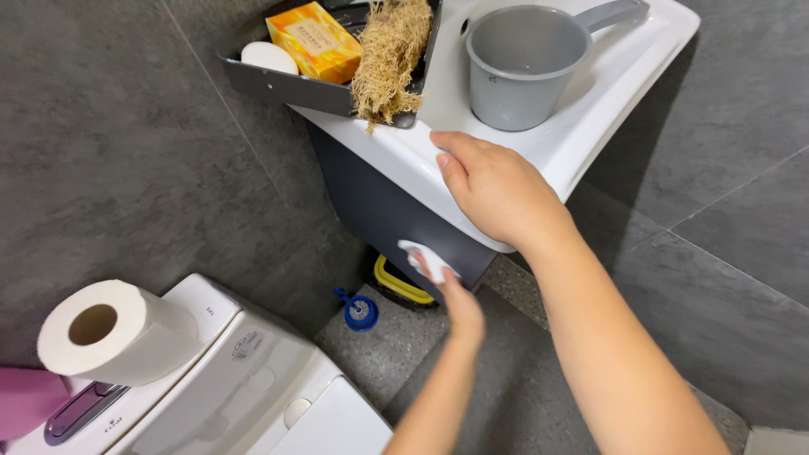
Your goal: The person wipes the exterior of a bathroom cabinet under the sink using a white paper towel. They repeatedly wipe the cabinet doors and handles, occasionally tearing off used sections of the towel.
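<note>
My right hand [495, 190] rests palm down on the front rim of a white sink [396, 156], its fingers curled over the edge. My left hand [455, 299] is lower down, pinching a small white wipe [421, 257] against the dark grey cabinet [379, 206] below the sink. A grey plastic dipper [522, 63] with a long handle stands in the basin.
A dark wall shelf [282, 84] above the sink holds a yellow-orange box [314, 42], a white soap bar [270, 57] and a tan loofah [389, 55]. A toilet roll [105, 333] sits on the white toilet tank [244, 379]. A blue brush holder [361, 310] and yellow-rimmed container [396, 286] stand on the floor.
</note>
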